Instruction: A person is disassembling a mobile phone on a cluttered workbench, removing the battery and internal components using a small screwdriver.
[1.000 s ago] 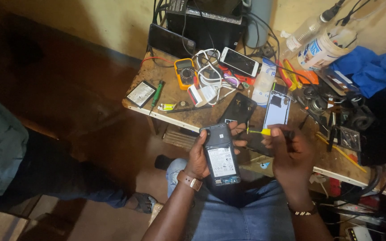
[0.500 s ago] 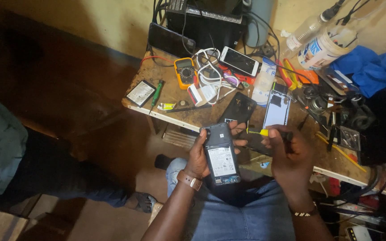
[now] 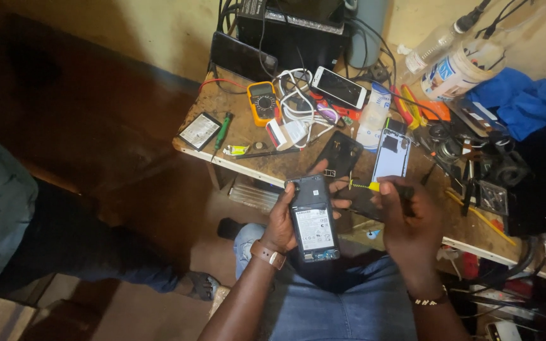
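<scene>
1. My left hand [image 3: 284, 218] has its grip wrapped closed around an opened phone [image 3: 314, 218], back cover off, held upright over my lap just in front of the table [image 3: 257, 161] edge. Thumb on the left side, fingertips [image 3: 339, 187] curling round the right edge.
2. Phone: dark slim rectangle, rounded corners, flat white-labelled battery filling the middle, bare dark frame at top, small bluish board strip at the bottom.
3. My right hand [image 3: 409, 221] is closed in a pinch on a thin tool [image 3: 374, 185] with a yellow-and-black handle; it points left toward the phone's upper right edge. Tip looks to be touching or just beside the fingertips there, can't tell which, it's dim.
4. Strap with a metal buckle on the left wrist, beaded band on the right. Blue denim under both hands.
5. Table: worn brown wood, scuffed, pale front edge, heavily cluttered.
6. On it, near my hands: matte black back cover [image 3: 340, 155] lying flat, and just beside it a glossy light-blue phone shell [image 3: 392, 156].
7. Further back: yellow multimeter [image 3: 263, 103], white coiled cables [image 3: 298, 104], a white phone [image 3: 339, 88] face up.
8. Left end: small flat battery pack [image 3: 200, 131] with a green-handled screwdriver [image 3: 222, 128] just beside it.
9. Right rear: white plastic tub [image 3: 456, 71], crumpled blue cloth [image 3: 526, 101], dark metal tools below them.
10. Another person's leg in dark trousers and a sandal [image 3: 200, 285] at left on the floor.
</scene>
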